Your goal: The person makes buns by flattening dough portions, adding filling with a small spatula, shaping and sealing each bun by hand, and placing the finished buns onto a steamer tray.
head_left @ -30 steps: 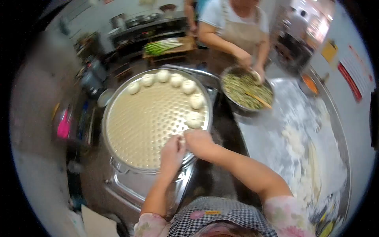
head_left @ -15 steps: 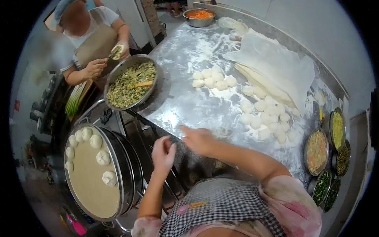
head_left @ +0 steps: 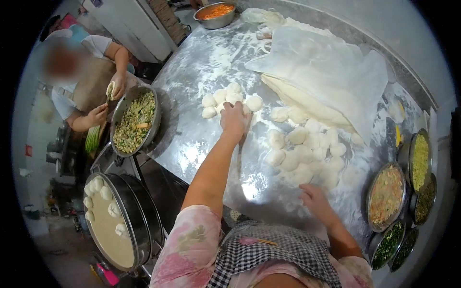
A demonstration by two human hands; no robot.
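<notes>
My left hand (head_left: 233, 120) reaches forward across the metal table to a small cluster of floured dough pieces (head_left: 234, 97). Its fingers curl down onto one piece, which is mostly hidden beneath the hand. My right hand (head_left: 317, 202), slightly blurred, is low over the table, at the near edge of a larger group of dough pieces (head_left: 303, 153). Its fingers are stretched out and nothing shows in them. Behind that group a big folded mass of dough (head_left: 307, 103) lies partly under a translucent plastic sheet (head_left: 317, 62).
At left, a round steamer (head_left: 108, 235) carries several shaped buns (head_left: 114, 209). A bowl of chopped green filling (head_left: 136, 120) stands on the table's left edge. Beyond it a co-worker's hands (head_left: 98, 114) hold a filled wrapper. More filling bowls (head_left: 385, 198) line the right side; shredded orange filling (head_left: 216, 11) is at back.
My hands have moved apart from the table's near edge. The left has reached forward to the small dough cluster; the right has shifted right beside the larger group. The view has shifted too.
</notes>
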